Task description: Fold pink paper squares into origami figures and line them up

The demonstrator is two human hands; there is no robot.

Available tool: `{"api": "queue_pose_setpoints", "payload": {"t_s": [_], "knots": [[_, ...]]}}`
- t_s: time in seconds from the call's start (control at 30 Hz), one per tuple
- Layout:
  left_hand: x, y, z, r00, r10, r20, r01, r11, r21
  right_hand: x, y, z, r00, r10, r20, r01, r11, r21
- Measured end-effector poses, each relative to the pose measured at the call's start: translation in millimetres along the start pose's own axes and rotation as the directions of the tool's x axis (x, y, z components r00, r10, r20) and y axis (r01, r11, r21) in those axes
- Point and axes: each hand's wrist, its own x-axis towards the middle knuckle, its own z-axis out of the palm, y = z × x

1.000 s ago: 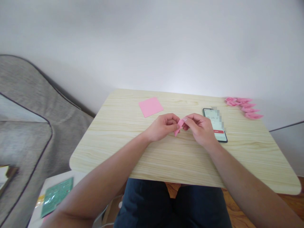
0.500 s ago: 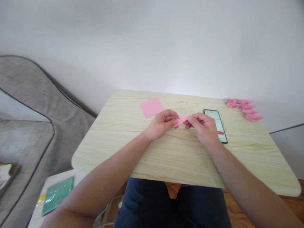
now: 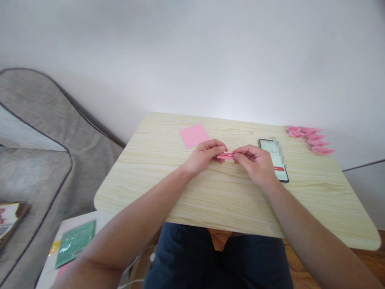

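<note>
Between my two hands is a small folded piece of pink paper [image 3: 226, 155], long and narrow, held just above the table. My left hand [image 3: 207, 155] pinches its left end with thumb and fingers. At the right end, my right hand [image 3: 253, 160] grips it between thumb and fingertips. Part of the paper is hidden by the fingers. Behind my left hand lies a flat square of pink paper [image 3: 194, 135]. A phone [image 3: 278, 162] with a lit screen rests beside my right hand, partly covered by it.
Several folded pink paper pieces [image 3: 315, 142] lie in a cluster at the table's [image 3: 325, 200] back right. A white wall stands behind. To the left is a grey sofa [image 3: 36, 168]. Lower left, a green packet [image 3: 75, 243] lies on a white surface.
The pink paper has turned in my fingers, from a tilted, curved strip to a level, narrow shape showing its folded edge. Both hands stay close to the same place.
</note>
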Motion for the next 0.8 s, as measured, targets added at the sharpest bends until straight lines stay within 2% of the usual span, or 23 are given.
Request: {"api": "queue_pose_setpoints", "payload": {"t_s": [0.1,0.2,0.33,0.43,0.63,0.8], "knots": [[-1.7,0.1,-0.6,0.999,0.046,0.01,-0.047,0.996,0.078,1.1,-0.8,-0.1,0.997,0.072,-0.037,-0.071,0.997,0.024],[-4.5,-1.5,0.6,0.99,0.139,0.013,-0.138,0.952,0.275,1.5,0.1,-1.0,0.995,0.089,-0.04,-0.089,0.996,-0.014],[-7.7,-5.0,2.8,0.95,0.311,0.043,-0.275,0.757,0.593,1.2,-0.6,-3.4,0.993,0.115,-0.019,-0.117,0.98,-0.163],[-8.5,-7.1,1.0,0.926,0.356,0.123,-0.33,0.606,0.724,1.4,-2.8,-4.9,0.993,0.118,0.005,-0.11,0.937,-0.332],[-7.0,-10.3,-8.0,0.878,0.393,0.273,-0.43,0.396,0.811,2.4,-5.4,-4.8,0.99,0.131,0.052,-0.085,0.848,-0.523],[-5.4,-14.4,-9.7,0.876,0.314,0.367,-0.46,0.314,0.83,1.3,-2.5,-5.2,0.985,0.127,0.115,-0.035,0.805,-0.592]]}}
